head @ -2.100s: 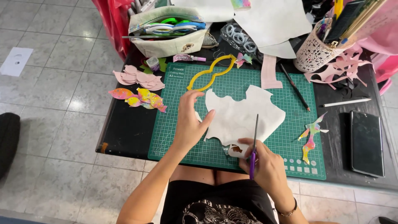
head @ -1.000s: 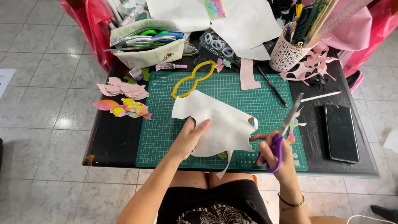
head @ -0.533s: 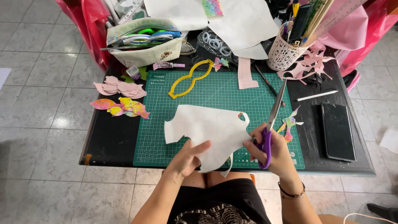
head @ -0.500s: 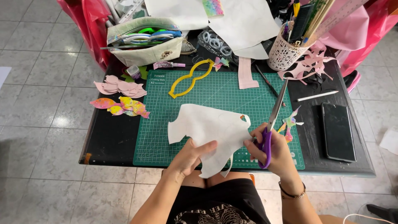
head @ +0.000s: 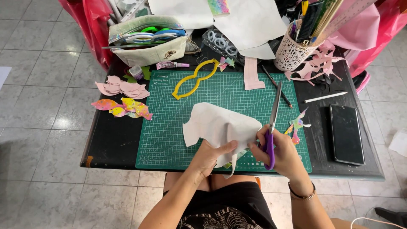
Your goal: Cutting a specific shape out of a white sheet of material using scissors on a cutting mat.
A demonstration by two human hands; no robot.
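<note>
My left hand (head: 210, 155) grips the near edge of a pale cream paper sheet (head: 218, 126) lifted over the green cutting mat (head: 169, 127). My right hand (head: 280, 154) holds purple-handled scissors (head: 271, 127), blades pointing away from me at the sheet's right edge. A thin trimmed strip hangs from the sheet near the mat's front edge. A yellow curved template (head: 193, 79) lies at the back of the mat.
On the black table: pink and colourful paper cut-outs (head: 123, 97) left, a pencil pouch (head: 146, 40) behind, a white pen cup (head: 296, 48), pink strip (head: 251, 74), black phone (head: 347, 133) and small colourful cut-out (head: 296, 125) right. Tiled floor surrounds the table.
The sheet has been turned and drawn toward me. My left hand shifted to its near edge, and the scissors moved left against the sheet's right side.
</note>
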